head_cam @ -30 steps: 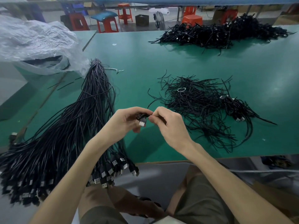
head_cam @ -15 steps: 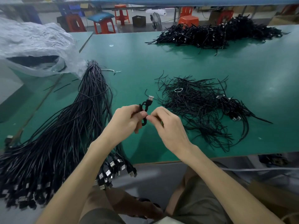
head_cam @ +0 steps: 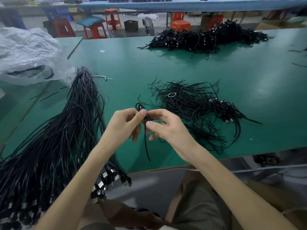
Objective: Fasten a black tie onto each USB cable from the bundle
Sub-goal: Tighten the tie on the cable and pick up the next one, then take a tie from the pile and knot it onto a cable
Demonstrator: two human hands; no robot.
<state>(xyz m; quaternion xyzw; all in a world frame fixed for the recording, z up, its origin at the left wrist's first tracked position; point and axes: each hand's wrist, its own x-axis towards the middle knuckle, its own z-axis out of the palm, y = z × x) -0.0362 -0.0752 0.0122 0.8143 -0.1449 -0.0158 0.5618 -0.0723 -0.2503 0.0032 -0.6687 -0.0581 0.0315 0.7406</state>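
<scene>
Black strand (head_cam: 146, 143) now dangles; left hand (head_cam: 123, 126), right hand (head_cam: 167, 128) pinch looped cable (head_cam: 138, 106).

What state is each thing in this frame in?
Coiled short black USB cable: held above the table, pinched by both hands.
Thin black strand, likely the tie: hangs loose below the coil.
Left hand: pinches the coil.
Right hand: pinches the coil.
Long bundle of black USB cables: lies on the green table, plugs overhanging the near edge.
Loose pile of black ties: scattered, untouched.
Far heap of black cables: piled.
Clear plastic bag: crumpled.
</scene>
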